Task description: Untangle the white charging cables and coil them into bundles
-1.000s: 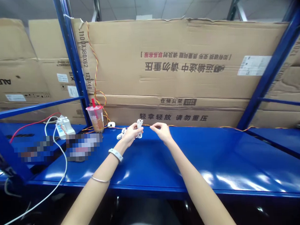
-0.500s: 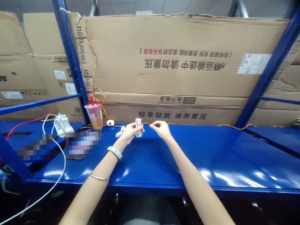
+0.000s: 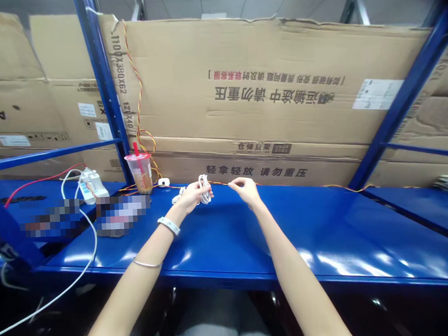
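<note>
Brown cardboard cartons [image 3: 243, 88] fill the background, stacked on their sides behind a blue steel rack [image 3: 101, 79], their printed Chinese handling warnings upside down. Below them stretches a glossy blue shelf [image 3: 309, 238], with a person's grey-trousered knees [image 3: 219, 319] visible beneath its front edge.

A twisted red-and-yellow wire [image 3: 139, 102] climbs the carton face beside the rack upright, then lies along the shelf's back edge, running past both hands. Toward the left, a clear plastic cup [image 3: 140, 174] with a red straw and an amber drink stands against the cartons, just beside a small white fitting [image 3: 164, 182]. Farther left sits a white power strip [image 3: 93, 186], with a white cable [image 3: 89, 243] looping down over the shelf's front edge and a red wire [image 3: 35, 183] running off to the left. A pixelated patch [image 3: 124, 215] hides an item lying on the shelf.

At centre, the left hand [image 3: 191, 198] wraps its fingers around a small white cable coil [image 3: 204, 189], holding it upright just above the shelf. Near it, but not touching, the right hand [image 3: 245, 191] forms a tight pinch of thumb and forefinger at the twisted wire; whether it has hold of the wire cannot be told. A white wristband [image 3: 169, 226] and a thin metal bangle [image 3: 147, 264] circle the left arm.
</note>
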`<state>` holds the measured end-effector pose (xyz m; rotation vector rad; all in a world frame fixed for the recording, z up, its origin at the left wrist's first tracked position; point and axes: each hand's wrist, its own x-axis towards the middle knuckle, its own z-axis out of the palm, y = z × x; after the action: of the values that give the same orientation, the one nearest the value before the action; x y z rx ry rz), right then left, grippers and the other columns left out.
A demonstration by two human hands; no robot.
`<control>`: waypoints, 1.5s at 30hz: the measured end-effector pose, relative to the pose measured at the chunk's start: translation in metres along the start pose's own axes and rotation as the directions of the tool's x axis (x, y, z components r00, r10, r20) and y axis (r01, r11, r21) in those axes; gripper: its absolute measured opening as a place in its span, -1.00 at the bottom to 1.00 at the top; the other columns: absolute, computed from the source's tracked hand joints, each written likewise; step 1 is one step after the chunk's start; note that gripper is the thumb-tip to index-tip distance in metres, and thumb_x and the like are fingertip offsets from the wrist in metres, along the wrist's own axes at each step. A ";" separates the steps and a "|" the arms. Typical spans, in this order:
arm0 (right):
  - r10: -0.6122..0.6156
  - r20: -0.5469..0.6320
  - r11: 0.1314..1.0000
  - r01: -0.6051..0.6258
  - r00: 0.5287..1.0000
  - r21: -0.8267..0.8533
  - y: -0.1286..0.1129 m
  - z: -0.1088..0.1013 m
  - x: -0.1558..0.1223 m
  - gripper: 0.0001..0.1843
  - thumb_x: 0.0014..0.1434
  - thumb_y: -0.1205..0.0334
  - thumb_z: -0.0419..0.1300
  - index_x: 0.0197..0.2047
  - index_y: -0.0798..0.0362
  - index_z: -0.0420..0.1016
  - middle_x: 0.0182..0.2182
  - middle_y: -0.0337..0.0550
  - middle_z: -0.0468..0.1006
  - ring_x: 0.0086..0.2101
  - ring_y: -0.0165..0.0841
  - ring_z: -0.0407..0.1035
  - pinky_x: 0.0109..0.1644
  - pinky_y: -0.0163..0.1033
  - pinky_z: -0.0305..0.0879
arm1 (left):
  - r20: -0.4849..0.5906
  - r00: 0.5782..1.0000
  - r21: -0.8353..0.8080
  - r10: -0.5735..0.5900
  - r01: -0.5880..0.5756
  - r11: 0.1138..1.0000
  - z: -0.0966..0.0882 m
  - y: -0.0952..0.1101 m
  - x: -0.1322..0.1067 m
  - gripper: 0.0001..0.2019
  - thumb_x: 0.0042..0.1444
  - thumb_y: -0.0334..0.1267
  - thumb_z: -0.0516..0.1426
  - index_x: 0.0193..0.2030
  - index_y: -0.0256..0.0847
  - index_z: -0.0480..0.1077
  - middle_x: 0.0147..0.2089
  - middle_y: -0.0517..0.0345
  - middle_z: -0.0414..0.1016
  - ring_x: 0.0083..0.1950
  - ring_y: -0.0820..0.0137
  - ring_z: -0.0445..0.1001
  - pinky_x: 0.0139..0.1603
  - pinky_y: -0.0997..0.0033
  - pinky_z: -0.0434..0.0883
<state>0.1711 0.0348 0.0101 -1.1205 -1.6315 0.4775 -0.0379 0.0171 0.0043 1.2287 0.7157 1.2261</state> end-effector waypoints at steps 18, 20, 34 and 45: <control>0.044 0.174 0.999 -0.048 0.984 0.019 0.009 -0.026 -0.024 -0.71 -0.04 0.02 0.24 -0.46 0.11 0.54 -0.39 -0.09 0.59 -0.31 -0.27 0.42 -0.20 -0.23 0.28 | 0.090 0.995 0.420 -0.047 0.004 0.907 0.002 -0.003 -0.006 -0.72 -0.03 -0.04 0.24 -0.40 -0.26 0.45 -0.53 0.17 0.40 -0.49 0.46 0.37 -0.49 0.49 0.25; 0.086 0.216 0.995 -0.094 0.972 0.026 0.013 -0.031 -0.030 -0.69 -0.04 0.01 0.24 -0.44 0.12 0.53 -0.39 -0.10 0.58 -0.32 -0.29 0.41 -0.21 -0.24 0.26 | 0.131 0.987 0.439 -0.095 0.028 0.898 0.005 -0.001 -0.009 -0.72 -0.02 -0.03 0.23 -0.40 -0.26 0.45 -0.51 0.16 0.41 -0.49 0.46 0.37 -0.48 0.49 0.24; 0.281 0.231 0.912 -0.184 0.932 -0.367 0.018 -0.024 -0.047 -0.83 0.00 0.20 0.23 -0.52 0.09 0.56 -0.42 -0.11 0.62 -0.32 -0.28 0.48 -0.28 -0.31 0.26 | -0.091 0.994 0.917 0.053 0.063 0.394 0.020 -0.025 -0.001 -0.77 0.05 -0.22 0.12 -0.57 -0.24 0.36 -0.49 0.05 0.48 -0.38 0.33 0.47 -0.30 0.40 0.32; 0.273 0.509 0.954 -0.162 0.817 -0.252 0.018 -0.039 -0.048 -0.86 -0.10 0.18 0.31 -0.49 0.08 0.62 -0.44 -0.15 0.63 -0.36 -0.31 0.47 -0.30 -0.32 0.29 | 0.027 0.975 0.923 -0.219 0.059 0.380 0.018 -0.010 -0.016 -0.78 -0.10 -0.29 0.21 -0.68 -0.20 0.30 -0.64 0.13 0.42 -0.60 0.37 0.38 -0.55 0.46 0.21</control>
<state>0.2145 -0.0058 -0.0145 -1.4198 -2.0821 0.8582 -0.0225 -0.0019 -0.0035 2.0925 1.4758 0.4827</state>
